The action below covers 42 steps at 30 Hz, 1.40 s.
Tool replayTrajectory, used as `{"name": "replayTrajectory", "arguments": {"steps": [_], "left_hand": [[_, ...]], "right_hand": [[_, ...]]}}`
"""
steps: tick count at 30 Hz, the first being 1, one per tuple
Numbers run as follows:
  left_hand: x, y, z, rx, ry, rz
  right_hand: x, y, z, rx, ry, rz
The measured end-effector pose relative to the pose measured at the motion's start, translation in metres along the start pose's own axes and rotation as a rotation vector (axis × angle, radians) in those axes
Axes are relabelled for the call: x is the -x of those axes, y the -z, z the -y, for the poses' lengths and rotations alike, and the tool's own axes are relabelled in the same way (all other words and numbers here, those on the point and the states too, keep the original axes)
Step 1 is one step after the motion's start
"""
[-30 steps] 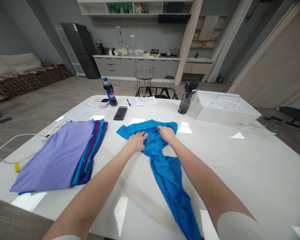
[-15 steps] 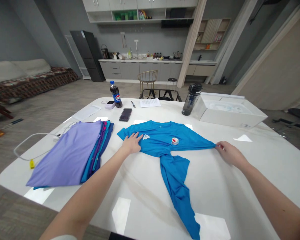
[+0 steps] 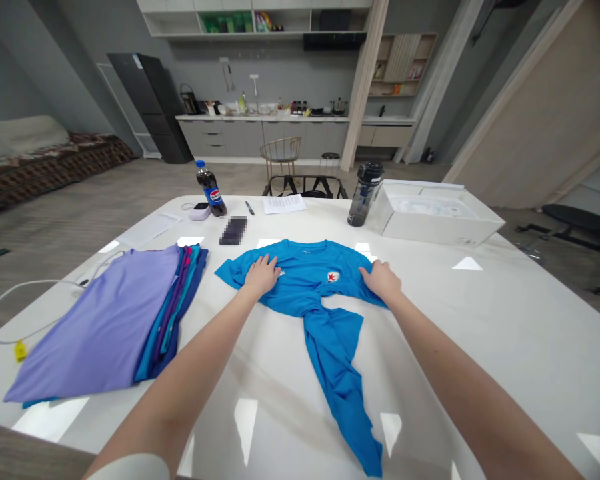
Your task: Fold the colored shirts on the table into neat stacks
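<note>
A blue T-shirt (image 3: 295, 297) lies on the white table, its neckline away from me. A round badge with a red star shows on its chest, and its lower part trails toward me in a bunched, twisted strip. Fingers spread, my left hand (image 3: 263, 275) rests flat on the chest and partly covers a white logo. On the sleeve side at the right lies my right hand (image 3: 384, 281), thumb apart from the fingers, touching the fabric. The end of that sleeve sticks out beneath the hand.
Left of the shirt is a stack of folded clothes (image 3: 115, 313), lavender on top, beside a white cable (image 3: 25, 283). Farther back stand a cola bottle (image 3: 211, 190), a phone (image 3: 233, 230), a paper sheet (image 3: 284, 204), a dark tumbler (image 3: 364, 195) and a white box (image 3: 433, 223).
My right hand has let go of the stretched sleeve tip and moved left onto the shirt near the shoulder. The sleeve has slackened. My left hand stays on the chest; the view has shifted right.
</note>
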State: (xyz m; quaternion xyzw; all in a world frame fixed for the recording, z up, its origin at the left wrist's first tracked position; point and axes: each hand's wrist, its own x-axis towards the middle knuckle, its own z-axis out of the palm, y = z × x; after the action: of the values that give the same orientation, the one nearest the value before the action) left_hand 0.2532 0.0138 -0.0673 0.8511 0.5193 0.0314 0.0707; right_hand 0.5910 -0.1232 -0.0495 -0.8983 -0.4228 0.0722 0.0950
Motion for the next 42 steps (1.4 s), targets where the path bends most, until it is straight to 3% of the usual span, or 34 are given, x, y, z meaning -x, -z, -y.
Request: {"name": "replayTrajectory", "arguments": {"steps": [2, 6, 10, 16, 22, 25, 28, 31, 33, 36, 39, 42], "left_hand": [[-0.01, -0.006, -0.003, 0.02, 0.008, 0.008], [-0.036, -0.014, -0.003, 0.054, 0.014, 0.031], [-0.074, -0.019, -0.002, 0.079, 0.046, -0.003], [-0.136, -0.029, -0.003, 0.068, 0.04, -0.051], [-0.194, -0.025, -0.01, 0.064, 0.037, -0.033], [-0.206, -0.02, -0.017, 0.068, 0.067, -0.008], [-0.189, -0.011, -0.035, 0.073, 0.067, -0.13], [-0.142, 0.002, -0.064, 0.137, -0.07, -0.255], [-0.104, 0.008, -0.087, 0.178, -0.242, -0.183], [-0.054, 0.011, -0.115, 0.185, -0.442, -0.048], [-0.022, 0.009, -0.131, 0.182, -0.491, -0.054], [-0.006, 0.01, -0.132, 0.195, -0.507, -0.064]], "right_hand": [[-0.005, -0.008, 0.008, 0.053, 0.029, -0.008], [-0.035, -0.014, -0.002, 0.106, 0.06, -0.055], [-0.074, -0.017, -0.011, 0.114, 0.045, -0.097], [-0.117, -0.021, -0.002, 0.18, 0.066, -0.168], [-0.156, -0.025, 0.01, 0.217, 0.041, -0.205], [-0.168, -0.025, 0.013, 0.205, 0.042, -0.211], [-0.157, -0.019, 0.018, 0.148, 0.067, -0.236], [-0.118, -0.009, 0.022, 0.038, 0.187, -0.336], [-0.081, -0.005, 0.023, -0.049, 0.365, -0.341], [-0.029, -0.009, 0.022, -0.1, 0.633, -0.156], [-0.001, -0.015, 0.024, -0.058, 0.645, 0.02], [0.003, -0.014, 0.031, 0.037, 0.57, 0.033]]}}
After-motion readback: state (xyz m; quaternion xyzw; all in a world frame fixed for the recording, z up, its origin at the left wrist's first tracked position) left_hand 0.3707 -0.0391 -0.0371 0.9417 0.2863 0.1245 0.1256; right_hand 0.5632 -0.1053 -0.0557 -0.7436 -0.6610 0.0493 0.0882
